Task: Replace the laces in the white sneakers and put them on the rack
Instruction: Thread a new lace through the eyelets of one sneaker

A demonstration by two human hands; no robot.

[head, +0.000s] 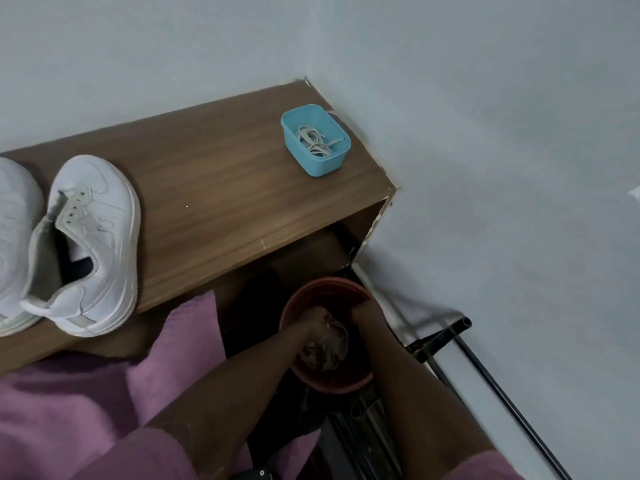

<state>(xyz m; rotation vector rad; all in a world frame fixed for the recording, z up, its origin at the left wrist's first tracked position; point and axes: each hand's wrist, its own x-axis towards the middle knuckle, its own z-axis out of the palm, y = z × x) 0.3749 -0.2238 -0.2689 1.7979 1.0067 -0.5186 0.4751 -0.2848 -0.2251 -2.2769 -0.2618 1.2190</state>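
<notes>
Two white sneakers stand on the wooden rack top [214, 188] at the left. The nearer sneaker [93, 244] has empty eyelets and an open tongue, and the other sneaker [14, 251] is cut off by the frame edge. A blue tub [322, 164] holding coiled white laces [313, 142] sits at the rack's right end. Low down, both hands reach into a reddish-brown bowl [304, 296] on the floor. My left hand [311, 325] grips a crumpled greyish bundle [327, 348] in it. My right hand [363, 311] is curled just inside the far rim, its fingers hidden.
The rack fills a corner between two pale walls [485, 133]. A dark open shelf [311, 251] lies under the rack top. Black metal tubing [446, 332] lies on the floor at the right. A pink garment [86, 403] covers my lap at the lower left.
</notes>
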